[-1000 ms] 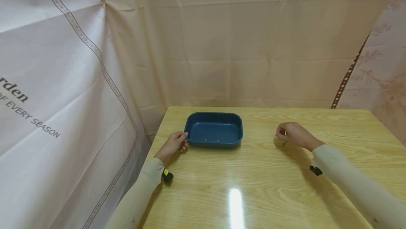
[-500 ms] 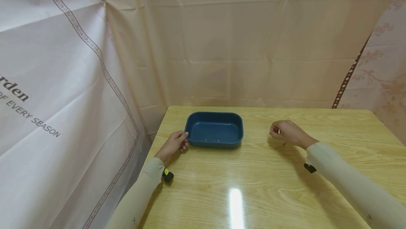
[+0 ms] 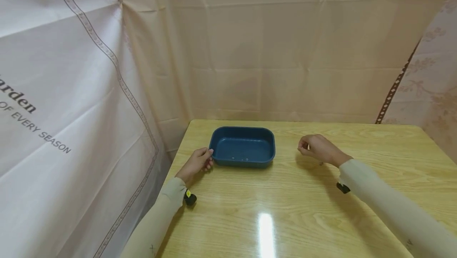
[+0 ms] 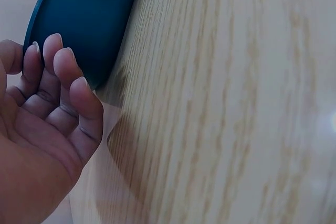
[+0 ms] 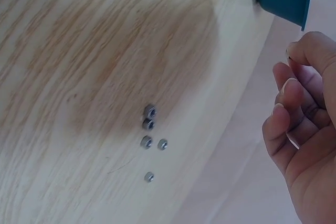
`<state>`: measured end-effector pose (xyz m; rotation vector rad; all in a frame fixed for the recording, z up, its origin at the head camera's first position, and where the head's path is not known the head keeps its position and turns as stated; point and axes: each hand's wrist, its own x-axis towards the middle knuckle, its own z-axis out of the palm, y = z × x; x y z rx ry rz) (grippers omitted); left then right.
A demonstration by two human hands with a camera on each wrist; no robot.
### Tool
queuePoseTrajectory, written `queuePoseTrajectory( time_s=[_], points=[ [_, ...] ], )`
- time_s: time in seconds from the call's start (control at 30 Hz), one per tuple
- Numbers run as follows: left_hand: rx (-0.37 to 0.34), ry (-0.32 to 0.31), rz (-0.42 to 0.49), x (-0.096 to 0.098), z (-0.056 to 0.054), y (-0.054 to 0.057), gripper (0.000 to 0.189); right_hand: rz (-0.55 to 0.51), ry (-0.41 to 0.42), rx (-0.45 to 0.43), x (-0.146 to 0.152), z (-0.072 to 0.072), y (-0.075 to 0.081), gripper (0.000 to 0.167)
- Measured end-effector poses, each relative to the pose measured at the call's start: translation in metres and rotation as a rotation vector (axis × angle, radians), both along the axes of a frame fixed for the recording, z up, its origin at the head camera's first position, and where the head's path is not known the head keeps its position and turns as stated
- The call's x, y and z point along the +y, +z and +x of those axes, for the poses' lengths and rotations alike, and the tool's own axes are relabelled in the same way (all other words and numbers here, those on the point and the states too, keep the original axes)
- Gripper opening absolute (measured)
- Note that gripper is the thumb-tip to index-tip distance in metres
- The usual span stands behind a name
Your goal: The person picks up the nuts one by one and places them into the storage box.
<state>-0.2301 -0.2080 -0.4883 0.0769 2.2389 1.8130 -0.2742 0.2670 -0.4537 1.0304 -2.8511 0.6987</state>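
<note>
My left hand (image 3: 196, 163) pinches the left rim of a deep blue tray (image 3: 243, 164), thumb at the edge. In the left wrist view its other fingers (image 4: 86, 106) curl loosely beside the tray's wall. A few small metal nuts (image 3: 233, 158) lie on the tray floor near the front. Right of the tray, my right hand (image 3: 323, 149) hovers above the table with thumb and forefinger brought together. A tiny glint at those tips looks like a nut (image 5: 287, 54), mostly hidden. Below that hand, several hex nuts (image 5: 147, 142) lie loose on the wood.
The light wood table (image 3: 228, 198) reaches back to a beige cloth (image 3: 250, 63). A white printed cloth (image 3: 71, 131) hangs at the left, and a patterned one (image 3: 428, 83) at the right. Each wrist carries a small black camera (image 3: 190, 199).
My right hand has moved left, away from above the loose nuts and closer to the tray. The left hand stays at the tray's rim, and the tray has not moved on the table.
</note>
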Motion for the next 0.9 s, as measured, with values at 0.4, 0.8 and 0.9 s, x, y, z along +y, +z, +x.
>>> queuePoseTrajectory(
  time_s=[0.4,0.8,0.9],
  points=[
    [-0.014,0.005,0.005,0.000,0.000,0.001,0.035,-0.015,0.011,0.029,-0.023,-0.005,0.007,0.005],
    [-0.024,0.008,0.017,0.001,0.000,0.001,0.037,-0.043,0.060,0.051,-0.046,-0.007,0.011,0.006],
    [-0.027,0.002,0.015,0.001,0.000,0.001,0.037,-0.045,0.073,0.058,-0.051,-0.007,0.012,0.007]
  ],
)
